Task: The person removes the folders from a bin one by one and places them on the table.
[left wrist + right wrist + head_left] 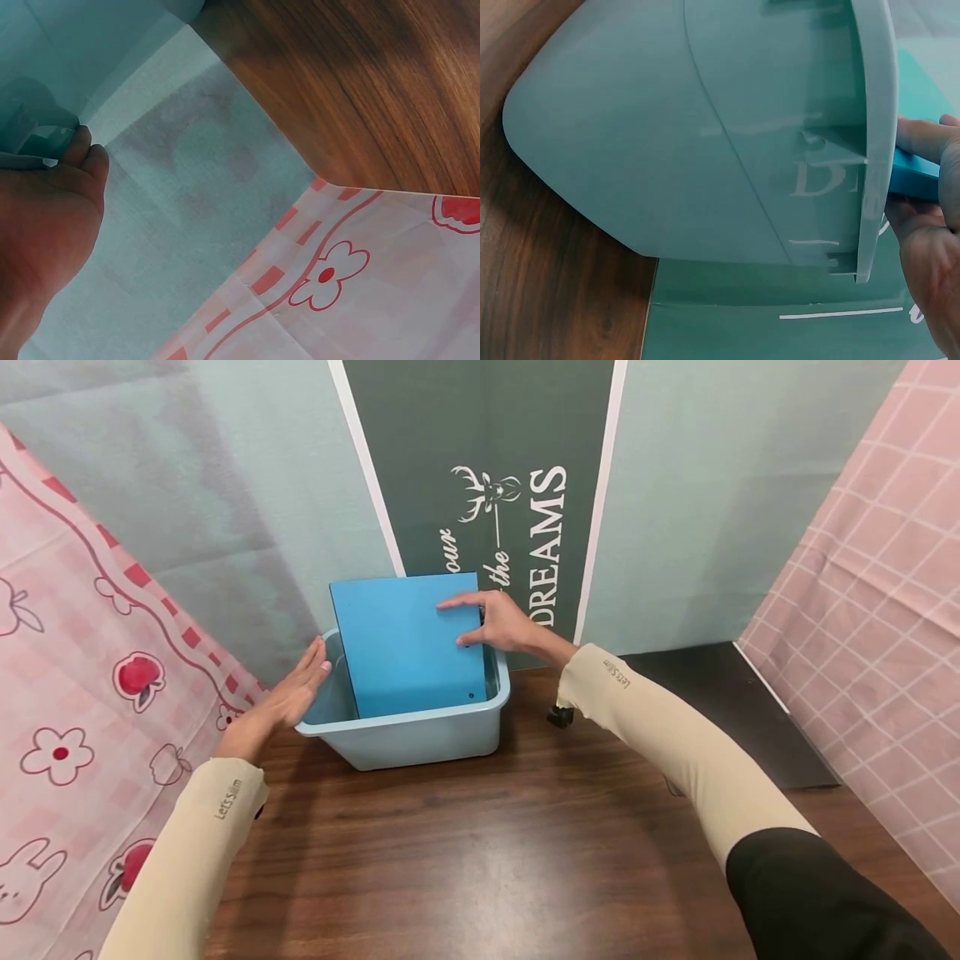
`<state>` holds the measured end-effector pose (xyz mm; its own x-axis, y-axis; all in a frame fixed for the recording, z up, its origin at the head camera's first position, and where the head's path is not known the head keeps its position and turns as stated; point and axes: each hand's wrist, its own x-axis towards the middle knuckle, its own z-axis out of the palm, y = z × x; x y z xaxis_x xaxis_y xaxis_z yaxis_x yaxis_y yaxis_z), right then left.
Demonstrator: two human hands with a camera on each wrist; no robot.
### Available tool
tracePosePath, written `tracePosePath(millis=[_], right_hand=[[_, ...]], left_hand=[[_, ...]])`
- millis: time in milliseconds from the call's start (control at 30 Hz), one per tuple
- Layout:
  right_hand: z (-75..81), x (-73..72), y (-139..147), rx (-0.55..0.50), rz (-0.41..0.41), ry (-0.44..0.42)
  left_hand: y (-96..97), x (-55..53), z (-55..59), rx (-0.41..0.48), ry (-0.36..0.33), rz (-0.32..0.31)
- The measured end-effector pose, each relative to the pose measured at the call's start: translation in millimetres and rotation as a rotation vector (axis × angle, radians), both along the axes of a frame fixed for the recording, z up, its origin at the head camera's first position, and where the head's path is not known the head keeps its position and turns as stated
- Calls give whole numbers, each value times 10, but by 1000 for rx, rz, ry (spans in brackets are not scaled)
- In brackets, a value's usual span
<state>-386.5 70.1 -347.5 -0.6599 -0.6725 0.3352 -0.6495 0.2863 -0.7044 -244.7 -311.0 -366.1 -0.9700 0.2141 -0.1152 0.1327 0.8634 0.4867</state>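
A flat blue panel (408,643) stands tilted inside a light blue plastic tub (420,739), its upper part above the rim. Small dark holes show near its right edge. My right hand (506,622) grips that edge; in the right wrist view, fingers and thumb lie on either side of the panel's edge (916,178), just beyond the tub's rim (877,135). At the tub's left end, my left hand (288,693) rests against the rim with fingers straight. The left wrist view shows this hand (45,217) beside the tub wall, partly cut off.
The tub sits on a dark wood table (480,860) against a green printed cloth (487,435). A flat black board (720,718) lies at the right back. Pink patterned cloths hang at the left (60,693) and right (885,610).
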Motion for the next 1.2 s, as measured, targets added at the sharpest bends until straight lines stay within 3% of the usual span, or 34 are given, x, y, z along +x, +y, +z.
tracePosePath(millis=[633,933,1200], right_hand=[[36,64,92,-87,-74,-79],[176,53,177,-195,-101,-103],[365,76,243,-320,-127,-155]], left_hand=[[-13,4,63,1,-9,-31],[-53,6,92,-9,-34,-45],[-119,7,94,-12,-17,-73]])
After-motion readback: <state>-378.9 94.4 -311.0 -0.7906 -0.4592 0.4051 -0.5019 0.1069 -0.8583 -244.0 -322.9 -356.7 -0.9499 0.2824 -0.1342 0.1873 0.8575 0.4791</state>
